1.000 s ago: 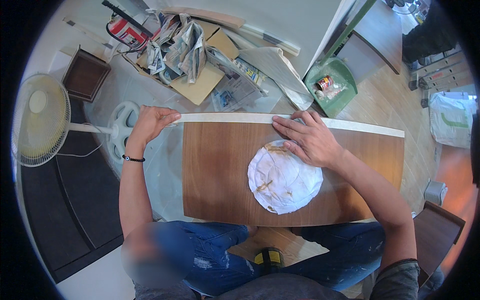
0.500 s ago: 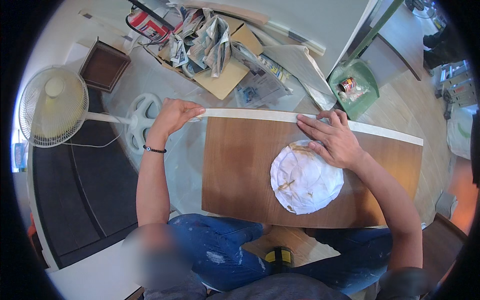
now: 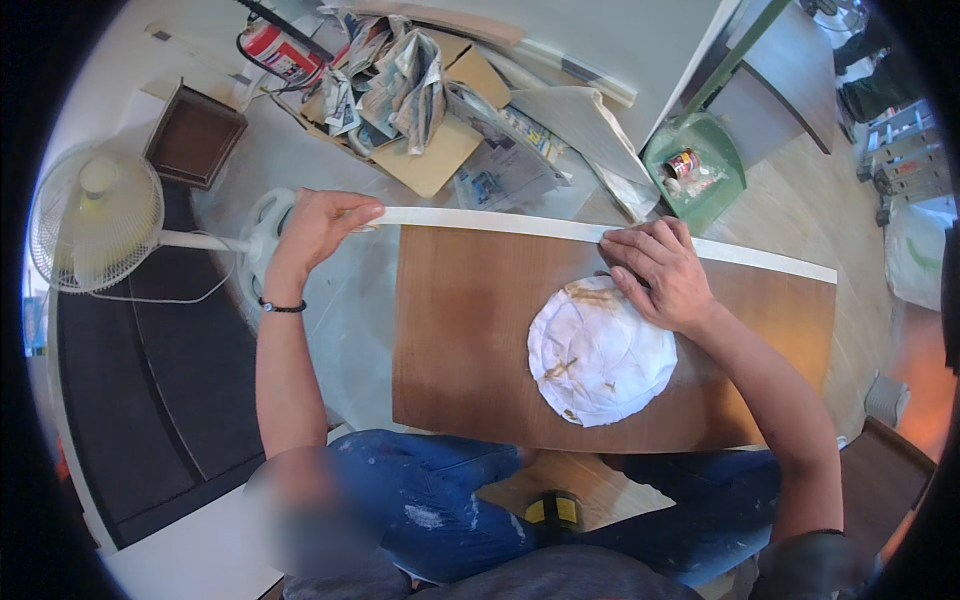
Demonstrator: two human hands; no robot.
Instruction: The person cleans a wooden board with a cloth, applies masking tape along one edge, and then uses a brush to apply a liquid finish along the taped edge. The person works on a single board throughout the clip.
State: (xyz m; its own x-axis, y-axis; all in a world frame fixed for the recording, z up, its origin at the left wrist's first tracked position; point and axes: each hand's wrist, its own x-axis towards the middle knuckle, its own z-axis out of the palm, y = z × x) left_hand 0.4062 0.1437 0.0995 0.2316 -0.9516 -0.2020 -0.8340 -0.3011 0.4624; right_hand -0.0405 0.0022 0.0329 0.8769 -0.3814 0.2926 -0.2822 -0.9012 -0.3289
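A brown wooden board point(image 3: 460, 330) lies across in front of my knees. Along its far edge runs a narrow white strip of tape point(image 3: 760, 260). My left hand point(image 3: 318, 230) pinches the tape's left end between thumb and fingers, just past the board's far left corner. Bent fingertips of my right hand point(image 3: 660, 275) press on the strip near the middle of that edge, the thumb held apart. Just below this hand, a round white cloth pad point(image 3: 602, 360) with brown stains rests on the board.
At left stand a white fan point(image 3: 98, 220) and a dark brown drawer-like box point(image 3: 195, 135). Beyond the board are a carton of crumpled newspaper point(image 3: 400, 90), a fire extinguisher point(image 3: 283, 55) and a green dustpan point(image 3: 715, 190) holding a can. A yellow-and-black round container point(image 3: 553, 512) sits between my legs.
My left hand has moved slightly left with the tape end, which now reaches farther past the board's corner. My right hand's fingers are more bent on the strip. The view has shifted a little.
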